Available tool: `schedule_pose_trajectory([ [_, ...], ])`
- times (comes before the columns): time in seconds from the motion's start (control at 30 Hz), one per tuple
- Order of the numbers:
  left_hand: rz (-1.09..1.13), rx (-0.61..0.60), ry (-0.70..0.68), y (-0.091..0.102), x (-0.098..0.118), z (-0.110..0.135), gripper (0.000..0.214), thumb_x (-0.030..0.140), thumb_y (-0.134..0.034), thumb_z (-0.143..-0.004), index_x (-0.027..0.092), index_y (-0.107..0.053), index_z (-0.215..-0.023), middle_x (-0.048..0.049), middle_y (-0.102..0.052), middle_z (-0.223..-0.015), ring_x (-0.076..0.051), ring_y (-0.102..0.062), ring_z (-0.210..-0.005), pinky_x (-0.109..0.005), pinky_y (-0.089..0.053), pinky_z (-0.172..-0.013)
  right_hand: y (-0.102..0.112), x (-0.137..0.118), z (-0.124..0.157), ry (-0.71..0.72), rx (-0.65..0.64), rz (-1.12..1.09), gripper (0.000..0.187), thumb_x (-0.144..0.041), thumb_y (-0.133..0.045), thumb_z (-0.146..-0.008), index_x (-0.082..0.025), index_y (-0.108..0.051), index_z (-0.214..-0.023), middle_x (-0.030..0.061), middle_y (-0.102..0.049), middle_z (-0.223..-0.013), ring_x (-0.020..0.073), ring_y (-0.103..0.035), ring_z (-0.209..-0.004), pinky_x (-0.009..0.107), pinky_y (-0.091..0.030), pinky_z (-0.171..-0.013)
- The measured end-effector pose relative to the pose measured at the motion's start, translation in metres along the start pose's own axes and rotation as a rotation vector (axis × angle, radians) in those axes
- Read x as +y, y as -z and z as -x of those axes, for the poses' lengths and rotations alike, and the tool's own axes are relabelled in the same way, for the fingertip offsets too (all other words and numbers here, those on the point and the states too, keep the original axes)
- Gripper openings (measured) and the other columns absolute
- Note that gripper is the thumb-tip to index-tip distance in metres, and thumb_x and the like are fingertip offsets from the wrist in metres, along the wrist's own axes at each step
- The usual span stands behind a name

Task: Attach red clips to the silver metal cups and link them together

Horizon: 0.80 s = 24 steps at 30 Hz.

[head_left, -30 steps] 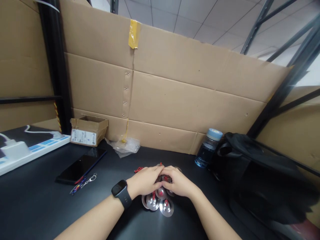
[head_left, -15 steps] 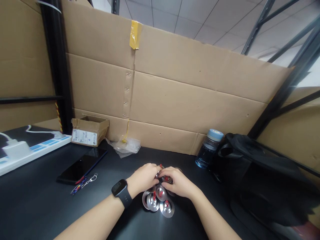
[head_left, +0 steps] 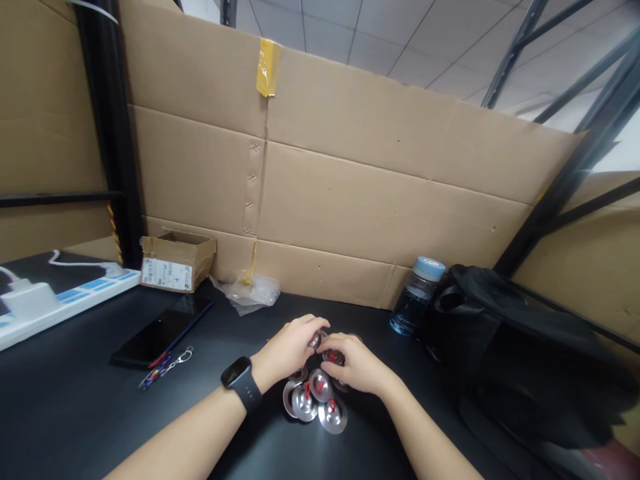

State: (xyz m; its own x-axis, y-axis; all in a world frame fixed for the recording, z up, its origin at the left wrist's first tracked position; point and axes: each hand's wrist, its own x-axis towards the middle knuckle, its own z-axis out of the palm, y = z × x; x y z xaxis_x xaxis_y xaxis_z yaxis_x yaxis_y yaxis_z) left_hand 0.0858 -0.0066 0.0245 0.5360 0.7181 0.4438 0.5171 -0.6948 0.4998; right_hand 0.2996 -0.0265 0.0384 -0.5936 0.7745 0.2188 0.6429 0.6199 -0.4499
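Observation:
Several shiny metal finger cymbals with red cord loops lie in an overlapping heap on the black table [head_left: 240, 447]. My left hand [head_left: 293, 343], a black watch on its wrist, curls its thumb and fingers round one small cymbal [head_left: 315, 341] at the back of the heap. Close beside it, my right hand [head_left: 354, 363] grips another cymbal [head_left: 333, 357] by its edge. In front of my hands are a cymbal with a red knot [head_left: 321, 385], one with a red loop [head_left: 303, 405] and one nearest me [head_left: 333, 417]. My palms partly hide the rest.
A water bottle [head_left: 416, 297] and a black bag [head_left: 520, 360] stand on the right. Leftward are a phone [head_left: 163, 330], a keychain [head_left: 167, 368], a small cardboard box [head_left: 177, 262] and a power strip [head_left: 95, 293]. A plastic bag [head_left: 250, 293] lies by the cardboard wall [head_left: 350, 200].
My left hand has risen slightly and its fingers have spread somewhat, showing more of the cymbal in them. My right hand has stayed nearly still. The view has shifted a little.

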Motion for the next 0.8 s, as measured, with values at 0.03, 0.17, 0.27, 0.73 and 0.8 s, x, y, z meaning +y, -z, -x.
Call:
schedule_pose_trajectory([
  [0.03,0.005,0.013,0.011,-0.002,-0.002,0.000,0.060,0.002,-0.059,-0.080,0.029,-0.056,-0.134,-0.0053,-0.067,-0.122,-0.023,-0.064,-0.112,-0.033,-0.049,-0.099,0.000,0.000,0.000,-0.002,0.002,-0.006,0.026,-0.019,-0.070,-0.085,-0.026,-0.076,-0.110,0.0032,-0.075,-0.114,0.0239,-0.067,-0.107,0.034,-0.048,-0.097],
  [0.17,0.029,0.016,0.033,-0.003,-0.006,-0.001,0.056,0.003,-0.060,-0.081,0.028,-0.057,-0.131,-0.0035,-0.070,-0.115,-0.022,-0.066,-0.105,-0.030,-0.051,-0.090,0.000,0.001,0.000,0.003,0.005,-0.023,0.026,-0.020,-0.070,-0.085,-0.025,-0.076,-0.110,0.0035,-0.075,-0.114,0.0235,-0.068,-0.107,0.033,-0.049,-0.096],
  [0.27,0.016,0.026,0.019,0.000,-0.003,-0.002,0.043,0.003,-0.061,-0.081,0.027,-0.064,-0.117,-0.0018,-0.071,-0.106,-0.021,-0.067,-0.098,-0.028,-0.050,-0.085,-0.001,0.000,0.000,0.006,0.015,-0.024,0.025,-0.019,-0.069,-0.085,-0.025,-0.076,-0.109,0.0037,-0.075,-0.112,0.0231,-0.068,-0.106,0.032,-0.049,-0.095],
  [0.73,0.290,0.181,0.014,0.008,0.015,-0.008,0.019,0.008,-0.063,-0.083,0.022,-0.070,-0.095,-0.0002,-0.070,-0.088,-0.016,-0.065,-0.080,-0.026,-0.049,-0.074,-0.002,-0.007,-0.004,-0.059,0.157,-0.088,0.015,-0.025,-0.064,-0.090,-0.020,-0.071,-0.103,0.0018,-0.074,-0.092,0.0179,-0.065,-0.080,0.026,-0.047,-0.075],
  [0.8,0.392,0.192,0.034,0.008,0.016,-0.009,0.020,0.009,-0.063,-0.083,0.021,-0.070,-0.097,-0.0002,-0.072,-0.089,-0.016,-0.067,-0.081,-0.026,-0.050,-0.075,-0.003,-0.008,-0.004,-0.039,0.180,-0.123,0.016,-0.027,-0.063,-0.092,-0.020,-0.070,-0.106,0.0020,-0.073,-0.092,0.0175,-0.063,-0.080,0.026,-0.047,-0.076],
])
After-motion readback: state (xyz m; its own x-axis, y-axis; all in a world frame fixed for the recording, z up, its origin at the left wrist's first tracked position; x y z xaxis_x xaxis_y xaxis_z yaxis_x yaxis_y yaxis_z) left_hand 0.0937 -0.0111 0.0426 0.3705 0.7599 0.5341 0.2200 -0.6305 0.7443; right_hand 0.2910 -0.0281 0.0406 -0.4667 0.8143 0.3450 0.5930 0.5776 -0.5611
